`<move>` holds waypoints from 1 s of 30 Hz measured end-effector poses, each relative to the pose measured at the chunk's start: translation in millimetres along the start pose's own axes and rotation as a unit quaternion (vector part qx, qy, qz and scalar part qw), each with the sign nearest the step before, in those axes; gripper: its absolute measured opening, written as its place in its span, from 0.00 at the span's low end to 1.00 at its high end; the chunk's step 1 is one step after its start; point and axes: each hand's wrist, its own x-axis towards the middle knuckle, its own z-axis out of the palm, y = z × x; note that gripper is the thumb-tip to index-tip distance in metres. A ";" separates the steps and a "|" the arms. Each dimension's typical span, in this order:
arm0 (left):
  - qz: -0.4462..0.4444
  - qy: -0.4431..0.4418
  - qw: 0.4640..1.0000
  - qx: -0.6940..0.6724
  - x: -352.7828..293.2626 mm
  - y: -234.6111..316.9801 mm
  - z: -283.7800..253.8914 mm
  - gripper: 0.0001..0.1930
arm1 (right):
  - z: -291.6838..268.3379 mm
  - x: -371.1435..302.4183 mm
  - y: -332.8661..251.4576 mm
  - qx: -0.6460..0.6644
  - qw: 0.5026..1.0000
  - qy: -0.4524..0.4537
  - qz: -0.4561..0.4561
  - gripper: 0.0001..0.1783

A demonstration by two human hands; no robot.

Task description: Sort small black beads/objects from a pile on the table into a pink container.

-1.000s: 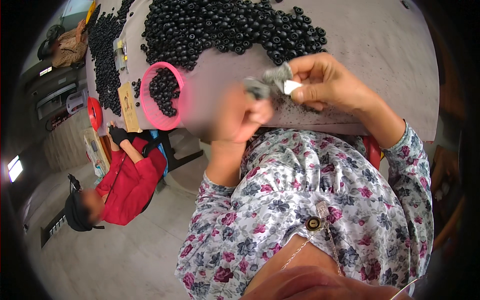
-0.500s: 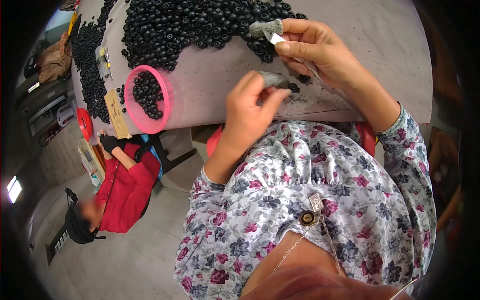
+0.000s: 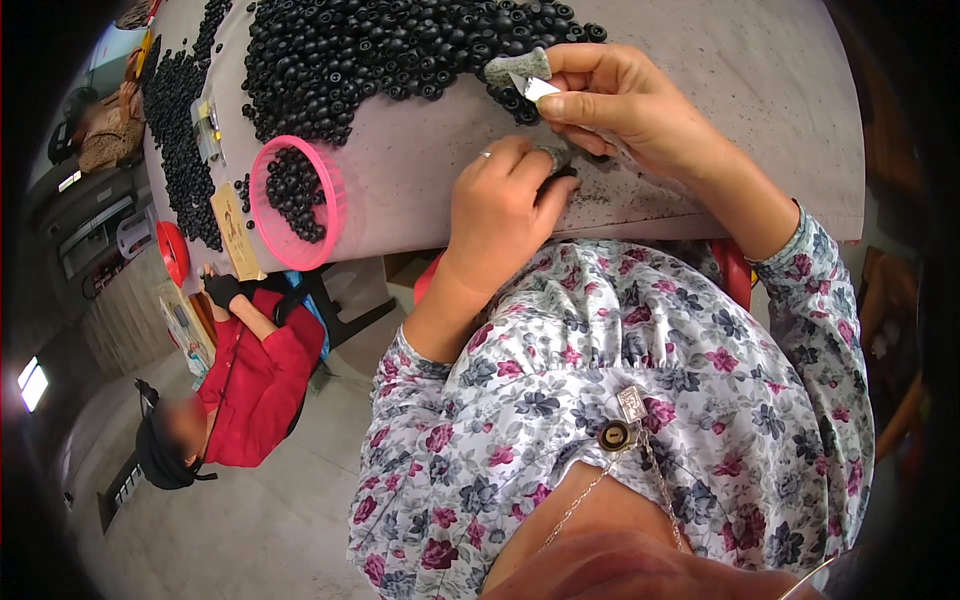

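My right hand [image 3: 635, 115] pinches a small blade with a white wrapped grip [image 3: 540, 89] between thumb and index finger. A grey cloth finger sleeve [image 3: 518, 68] covers that index fingertip. Lower and to the left, my left hand [image 3: 500, 205] is closed just above the table, a ring on one finger and another grey sleeve [image 3: 556, 156] on its index finger. Between its thumb and index finger a small black round part [image 3: 558, 178] shows only as a dark edge. Beyond both hands lies a big heap of black ring-shaped parts [image 3: 370, 60].
Left of my hands, a pink-rimmed basket [image 3: 335, 205] holds more black parts. Past it are a tan card [image 3: 236, 230], a yellow-and-clear tool [image 3: 210, 130], a second heap [image 3: 185, 150] and a red lid-like thing [image 3: 172, 252]. A person in red [image 3: 265, 385] sits at the left edge.
My left hand has closed over the black part that lay by its fingertips and moved slightly lower. My right hand with the blade has shifted a little left.
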 end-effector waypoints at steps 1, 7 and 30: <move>-0.001 0.015 1.000 0.007 -0.3 -1.3 -1.2 0.10 | 0.2 0.4 -0.2 -0.003 1.000 0.000 0.000 0.08; 0.010 0.037 0.998 0.044 -3.1 -2.1 -3.9 0.08 | 2.1 0.5 0.8 -0.019 1.000 0.007 0.013 0.08; -0.336 0.024 0.467 -0.818 -17.5 -34.8 -8.2 0.13 | 13.3 -8.1 -5.2 -0.099 0.988 -0.118 -0.019 0.32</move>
